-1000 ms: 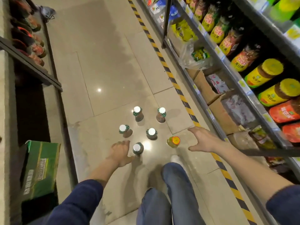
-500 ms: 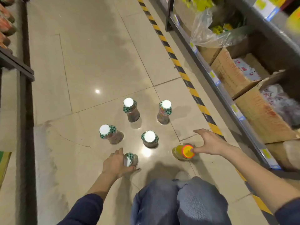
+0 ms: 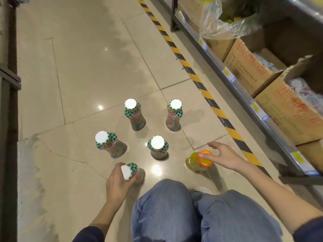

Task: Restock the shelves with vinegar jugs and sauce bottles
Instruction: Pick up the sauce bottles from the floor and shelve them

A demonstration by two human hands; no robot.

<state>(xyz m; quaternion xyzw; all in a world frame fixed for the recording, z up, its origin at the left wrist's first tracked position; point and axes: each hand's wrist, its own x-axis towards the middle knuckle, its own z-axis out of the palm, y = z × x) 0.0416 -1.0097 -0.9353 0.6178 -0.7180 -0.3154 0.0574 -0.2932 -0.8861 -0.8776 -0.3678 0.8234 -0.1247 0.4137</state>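
Observation:
Several sauce bottles with green-checked neck wraps and white caps stand on the tiled floor, such as the back-left one (image 3: 134, 114), the back-right one (image 3: 174, 114) and a middle one (image 3: 158, 149). My left hand (image 3: 116, 183) is wrapped around the nearest sauce bottle (image 3: 131, 170), which tilts towards me. A yellow jar (image 3: 193, 163) with an orange lid stands to the right. My right hand (image 3: 225, 156) reaches over it with fingers spread and the thumb tip resting on the lid.
My knees in blue jeans (image 3: 174, 210) fill the bottom centre. The bottom shelf rail (image 3: 244, 100) runs along the right, with cardboard boxes (image 3: 288, 110) and a plastic bag (image 3: 225, 23) behind it. Yellow-black tape (image 3: 197, 79) marks the floor. A dark shelf base (image 3: 8, 119) lines the left.
The view has dropped closer to the floor. My left hand has closed around the nearest bottle and tipped it. My right hand has moved from beside the yellow jar onto its lid.

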